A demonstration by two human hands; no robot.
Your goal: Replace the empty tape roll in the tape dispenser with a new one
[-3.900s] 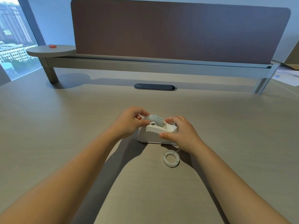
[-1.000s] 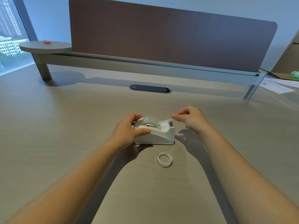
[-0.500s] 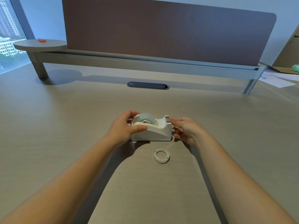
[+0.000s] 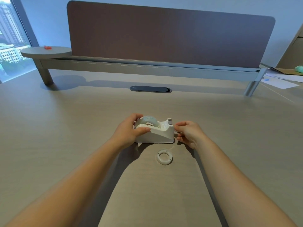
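Pale wood-grain table (image 4: 65, 128), dark oval cable grommet (image 4: 150, 89) set in it. Behind the grommet, brown divider panel (image 4: 170, 36) on a grey rail (image 4: 147, 69) with round legs. Left of panel: round shelf (image 4: 45, 52), window (image 4: 9, 38) showing city buildings. Right of panel: loose papers (image 4: 278, 81). Pale blue wall (image 4: 49, 18) behind, cool daylight.

From my feed I see two bare forearms reaching in from the bottom edge toward the tape dispenser (image 4: 155, 133), with no sleeves, watch, bracelet or rings on what shows. The left hand (image 4: 129, 131) and the right hand (image 4: 188, 134) are ungloved, one on either side of that dispenser. Nails look short and unpainted, though they are small in my view.
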